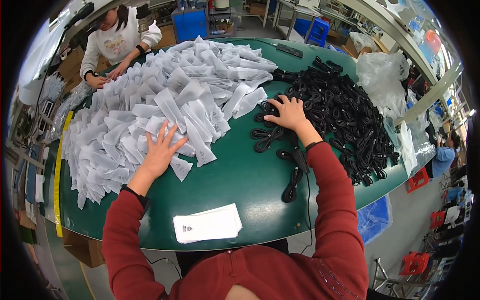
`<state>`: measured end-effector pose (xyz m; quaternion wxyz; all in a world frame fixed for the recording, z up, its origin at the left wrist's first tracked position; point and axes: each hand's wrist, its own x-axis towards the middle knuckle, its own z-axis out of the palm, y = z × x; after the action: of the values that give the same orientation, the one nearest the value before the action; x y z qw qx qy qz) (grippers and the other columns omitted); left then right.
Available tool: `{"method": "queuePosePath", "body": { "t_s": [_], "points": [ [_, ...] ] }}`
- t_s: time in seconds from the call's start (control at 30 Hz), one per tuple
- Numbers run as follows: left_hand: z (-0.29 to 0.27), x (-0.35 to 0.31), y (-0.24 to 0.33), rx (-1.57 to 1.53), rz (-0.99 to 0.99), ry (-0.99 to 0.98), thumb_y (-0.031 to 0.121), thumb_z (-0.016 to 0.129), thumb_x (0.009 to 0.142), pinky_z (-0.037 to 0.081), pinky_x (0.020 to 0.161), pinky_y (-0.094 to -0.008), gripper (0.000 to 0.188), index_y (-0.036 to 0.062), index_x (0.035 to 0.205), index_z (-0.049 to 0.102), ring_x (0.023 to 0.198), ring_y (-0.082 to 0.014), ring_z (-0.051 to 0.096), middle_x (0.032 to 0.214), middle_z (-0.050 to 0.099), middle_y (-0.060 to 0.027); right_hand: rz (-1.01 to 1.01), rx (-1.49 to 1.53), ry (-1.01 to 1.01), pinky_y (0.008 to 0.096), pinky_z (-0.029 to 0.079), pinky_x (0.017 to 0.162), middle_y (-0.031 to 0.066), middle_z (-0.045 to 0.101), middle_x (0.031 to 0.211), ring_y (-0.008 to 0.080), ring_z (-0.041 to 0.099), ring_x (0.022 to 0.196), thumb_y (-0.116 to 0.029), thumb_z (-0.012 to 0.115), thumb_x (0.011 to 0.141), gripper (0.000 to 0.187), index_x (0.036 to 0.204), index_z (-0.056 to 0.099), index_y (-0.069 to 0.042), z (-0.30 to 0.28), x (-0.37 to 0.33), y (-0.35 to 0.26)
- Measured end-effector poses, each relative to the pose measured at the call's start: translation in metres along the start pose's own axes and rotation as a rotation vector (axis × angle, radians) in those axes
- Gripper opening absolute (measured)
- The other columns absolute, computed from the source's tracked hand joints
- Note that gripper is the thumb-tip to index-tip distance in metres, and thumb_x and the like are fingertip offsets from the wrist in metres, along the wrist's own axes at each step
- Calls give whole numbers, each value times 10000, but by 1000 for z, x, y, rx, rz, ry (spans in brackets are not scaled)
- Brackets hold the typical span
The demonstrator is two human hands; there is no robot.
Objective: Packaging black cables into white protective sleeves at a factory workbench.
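Black cable bundles point(345, 120): heaped at bench's right edge | my right hand point(287, 114): spread on heap's left fringe, gripping nothing | my left hand point(161, 152): flat, fingers wide, on white pouches point(165, 95) piled mid-bench | flat pouch stack point(207, 224): near edge.

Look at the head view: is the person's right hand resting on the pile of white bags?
No, the right hand lies on the black cables; the left hand rests on the white bags.

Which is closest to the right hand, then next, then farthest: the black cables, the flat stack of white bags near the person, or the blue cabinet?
1. Black cables: under the right hand.
2. Stack of white bags: near table edge.
3. Blue cabinet: beyond the table.
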<state>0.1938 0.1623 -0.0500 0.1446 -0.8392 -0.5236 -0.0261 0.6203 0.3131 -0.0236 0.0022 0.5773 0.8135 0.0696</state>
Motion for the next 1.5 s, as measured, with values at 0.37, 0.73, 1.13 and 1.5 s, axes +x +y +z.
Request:
{"method": "queuePosePath", "body": {
  "t_s": [0.37, 0.73, 1.13, 1.5],
  "points": [
    [-40, -1, 9, -129, -61, -258, -149, 601, 652, 153, 1065, -778, 965, 316, 1480, 429, 1523, -378, 11, 1644, 99, -90, -314, 74, 362, 557, 379, 1024, 157, 481, 1415, 427, 486, 1201, -587, 667, 827, 683, 1390, 545, -219, 17, -96, -32],
    [-96, -93, 107, -635, -150, 234, 7, 706, 782, 466, 913, -433, 333, 34, 1107, 637, 1105, -358, 541, 1126, 573, -143, -421, 365, -16, 462, 452, 831, 118, 585, 996, 322, 580, 964, -295, 795, 771, 414, 1079, 636, -69, -38, -197, -82],
    [-71, -109, 205, -991, -97, 206, 54, 748, 780, 489, 757, -379, 225, 24, 979, 646, 892, -307, 591, 918, 571, -118, -195, 1117, 150, 272, 458, 721, 55, 558, 925, 166, 559, 809, -35, 709, 806, 200, 976, 616, 15, -20, -244, -120],
    [-63, -105, 214, -861, -63, 215, 71, 748, 780, 495, 729, -394, 208, 24, 942, 627, 867, -309, 597, 914, 564, -114, 237, 1672, -38, 252, 539, 758, 67, 602, 931, 131, 634, 808, -15, 645, 884, 276, 1130, 522, 11, 8, -258, -140]
  ]
}}
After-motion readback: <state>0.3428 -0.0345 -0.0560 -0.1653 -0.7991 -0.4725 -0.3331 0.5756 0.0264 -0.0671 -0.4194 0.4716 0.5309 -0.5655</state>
